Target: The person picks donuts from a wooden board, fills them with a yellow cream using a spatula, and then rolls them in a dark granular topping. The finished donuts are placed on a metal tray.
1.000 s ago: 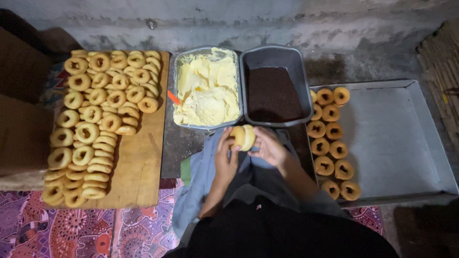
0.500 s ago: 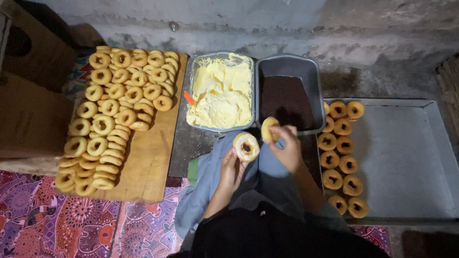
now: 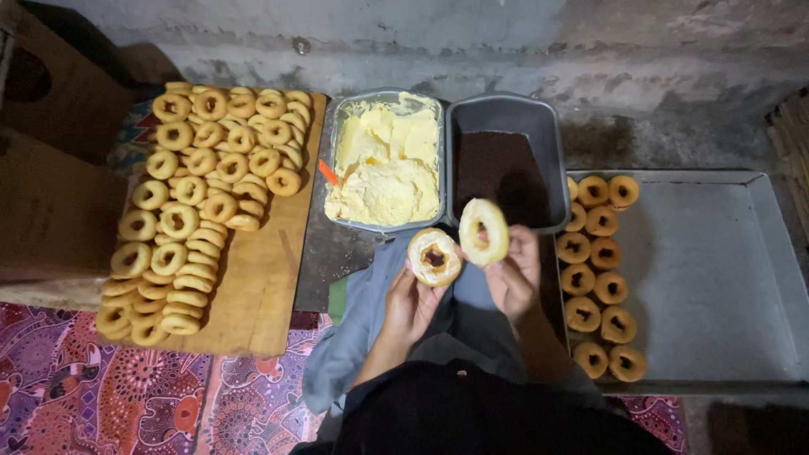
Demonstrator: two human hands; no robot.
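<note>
My left hand (image 3: 410, 305) holds one doughnut half (image 3: 434, 257), its pale cut face up with a dark hole in the middle. My right hand (image 3: 514, 276) holds the other doughnut half (image 3: 483, 232), tilted on edge, cut face turned toward me. Both halves are apart, just in front of two metal pans: one pan of pale yellow cream (image 3: 386, 164) with an orange spatula handle (image 3: 328, 172) at its left rim, one pan of dark brown sprinkles (image 3: 499, 160). A grey cloth (image 3: 354, 337) lies over my lap under my hands.
A wooden board (image 3: 261, 278) at the left carries several plain ring doughnuts (image 3: 190, 202). At the right a large metal tray (image 3: 716, 278) holds several doughnuts (image 3: 600, 278) in two columns along its left side. A patterned mat (image 3: 101, 396) covers the floor; a concrete wall runs behind.
The doughnut held closed between both hands has been split. The two halves have moved apart, the right one lifted and tilted on edge. The view has shifted slightly.
</note>
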